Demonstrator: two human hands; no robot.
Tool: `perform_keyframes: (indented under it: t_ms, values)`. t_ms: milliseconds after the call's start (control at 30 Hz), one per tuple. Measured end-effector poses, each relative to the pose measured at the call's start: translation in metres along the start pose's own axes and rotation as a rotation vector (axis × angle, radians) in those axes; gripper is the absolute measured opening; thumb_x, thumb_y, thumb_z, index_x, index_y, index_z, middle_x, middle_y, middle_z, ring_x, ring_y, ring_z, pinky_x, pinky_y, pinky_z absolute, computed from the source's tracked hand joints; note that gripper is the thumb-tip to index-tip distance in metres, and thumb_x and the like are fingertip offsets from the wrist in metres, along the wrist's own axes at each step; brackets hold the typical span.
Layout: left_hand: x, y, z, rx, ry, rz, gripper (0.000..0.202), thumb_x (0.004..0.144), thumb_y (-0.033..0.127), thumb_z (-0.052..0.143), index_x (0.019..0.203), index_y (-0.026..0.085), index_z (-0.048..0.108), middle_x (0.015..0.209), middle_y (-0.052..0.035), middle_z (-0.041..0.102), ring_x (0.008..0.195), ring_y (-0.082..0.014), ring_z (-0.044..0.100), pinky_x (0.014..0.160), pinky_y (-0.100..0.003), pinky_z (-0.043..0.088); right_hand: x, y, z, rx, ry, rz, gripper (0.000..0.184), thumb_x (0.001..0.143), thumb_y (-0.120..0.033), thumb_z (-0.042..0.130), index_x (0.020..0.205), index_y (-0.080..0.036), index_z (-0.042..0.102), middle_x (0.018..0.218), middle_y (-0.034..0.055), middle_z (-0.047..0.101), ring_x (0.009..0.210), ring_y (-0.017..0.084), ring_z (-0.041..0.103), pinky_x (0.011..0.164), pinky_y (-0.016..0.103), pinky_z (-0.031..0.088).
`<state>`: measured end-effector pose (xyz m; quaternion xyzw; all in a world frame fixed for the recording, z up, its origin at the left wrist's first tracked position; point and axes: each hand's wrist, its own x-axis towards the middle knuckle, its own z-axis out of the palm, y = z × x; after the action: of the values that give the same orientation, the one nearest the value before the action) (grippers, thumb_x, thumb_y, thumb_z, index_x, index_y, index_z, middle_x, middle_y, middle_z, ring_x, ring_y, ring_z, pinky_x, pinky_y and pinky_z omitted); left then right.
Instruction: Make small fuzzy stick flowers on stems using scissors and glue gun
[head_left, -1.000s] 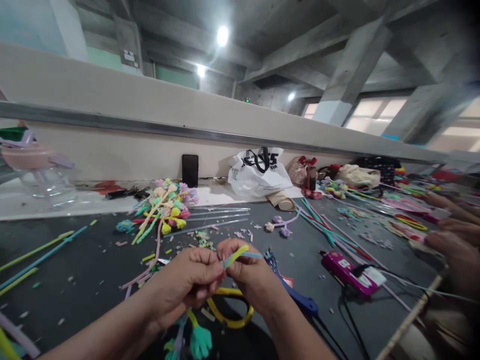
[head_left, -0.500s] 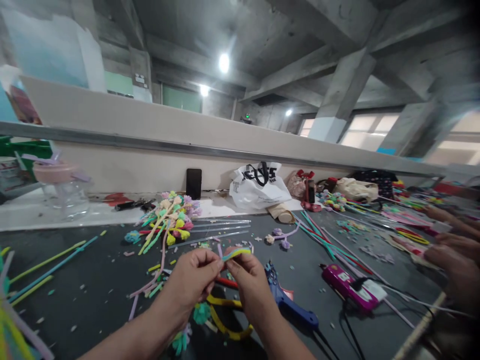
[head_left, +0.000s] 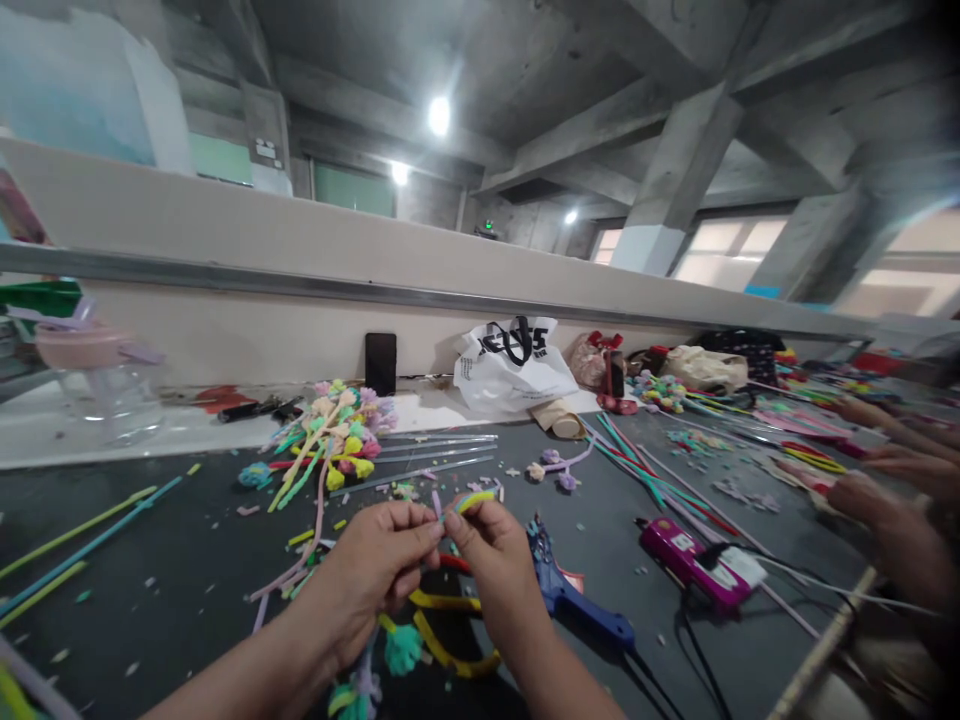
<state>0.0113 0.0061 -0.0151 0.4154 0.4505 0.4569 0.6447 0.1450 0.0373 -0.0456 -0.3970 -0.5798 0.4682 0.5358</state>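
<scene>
Fuzzy yellow-and-blue stem (head_left: 474,499), just one, is being pinched by the two hands I'm watching, left hand (head_left: 379,565) and right hand (head_left: 487,550), one blue glue gun (head_left: 574,600) lying just right.

Left hand (head_left: 373,568), right hand (head_left: 489,548), fingertips meeting, both in pinch grip

I have both hands on a fuzzy yellow-and-blue wire stem (head_left: 474,499) above the dark grey worktable (head_left: 150,590).

My left hand (head_left: 382,565) and right hand (head_left: 487,555) meet fingertip to fingertip, pinching the stem, its free end poking up to the right. Yellow-handled scissors (head_left: 450,655) lie under my wrists, with a blue plastic glue gun (head_left: 577,605) just beside my right forearm. Further right sits a magenta plastic box (head_left: 686,560) with cables (a co-worker's blurred hand (head_left: 892,520) is near it). A bunch of pastel fuzzy flowers (head_left: 337,430) lies beyond.
</scene>
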Motion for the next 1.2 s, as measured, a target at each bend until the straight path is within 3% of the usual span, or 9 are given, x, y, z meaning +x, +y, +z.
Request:
perform_keyframes:
  t_ms: [133,267,367,533,867,1033,1200]
  values:
    - [-0.003,0.0,0.004,-0.025,0.0,0.021,0.022,0.072,0.034,0.059,0.067,0.016,0.048,0.051,0.0063,0.05,0.03,0.0004,0.026,0.033,-0.014,0.012,-0.003,0.004,-0.001,-0.143,0.065,-0.131,0.017,0.074,-0.033,0.062,0.066,-0.018,0.058,0.066,0.0001,0.054,0.066,0.015,0.047,0.063,0.026,0.037]
    - [-0.005,-0.002,0.009,0.021,0.036,0.08,0.02,0.072,0.032,0.057,0.066,0.017,0.045,0.047,0.0086,0.046,0.029,-0.0003,0.026,0.033,-0.015,0.013,-0.006,0.007,0.0,-0.17,0.101,-0.131,0.019,0.074,-0.031,0.061,0.061,-0.019,0.054,0.062,-0.0009,0.05,0.062,0.014,0.044,0.058,0.025,0.035]
    - [-0.005,-0.001,0.011,0.06,0.058,0.074,0.022,0.071,0.033,0.058,0.063,0.018,0.043,0.041,0.0109,0.039,0.029,-0.0009,0.023,0.033,-0.015,0.013,-0.006,0.006,0.001,-0.058,0.061,-0.05,0.018,0.072,-0.031,0.062,0.062,-0.018,0.054,0.06,-0.0021,0.05,0.059,0.013,0.043,0.057,0.025,0.035]
    - [-0.005,0.007,0.003,0.062,-0.064,0.024,0.023,0.07,0.036,0.06,0.072,0.017,0.049,0.055,0.0058,0.052,0.035,-0.0015,0.027,0.036,-0.016,0.017,-0.003,-0.003,0.004,0.164,0.024,0.069,0.018,0.069,-0.033,0.065,0.064,-0.017,0.057,0.059,-0.004,0.052,0.056,0.01,0.045,0.056,0.022,0.037]
    - [-0.008,0.013,0.002,0.011,-0.042,-0.016,0.023,0.071,0.035,0.061,0.07,0.017,0.048,0.048,0.0075,0.046,0.038,-0.0032,0.031,0.038,-0.015,0.018,-0.004,-0.004,0.003,0.14,-0.009,0.06,0.014,0.069,-0.028,0.067,0.066,-0.016,0.061,0.061,-0.0021,0.058,0.059,0.011,0.049,0.059,0.023,0.04]
    - [-0.004,0.004,0.001,-0.086,-0.102,-0.006,0.024,0.073,0.035,0.06,0.066,0.015,0.047,0.052,0.0064,0.044,0.037,-0.0009,0.022,0.037,-0.015,0.011,-0.007,-0.002,0.005,0.234,-0.037,0.036,0.012,0.071,-0.028,0.065,0.067,-0.017,0.061,0.063,-0.0025,0.058,0.06,0.011,0.05,0.06,0.023,0.04]
    - [-0.006,0.0,0.0,-0.172,-0.16,-0.103,0.021,0.07,0.027,0.061,0.063,0.015,0.046,0.051,0.0071,0.039,0.037,-0.0001,0.014,0.037,-0.016,0.006,-0.01,-0.002,0.007,0.396,-0.107,0.051,0.01,0.071,-0.027,0.066,0.071,-0.018,0.062,0.065,-0.0029,0.057,0.061,0.01,0.049,0.061,0.022,0.039]
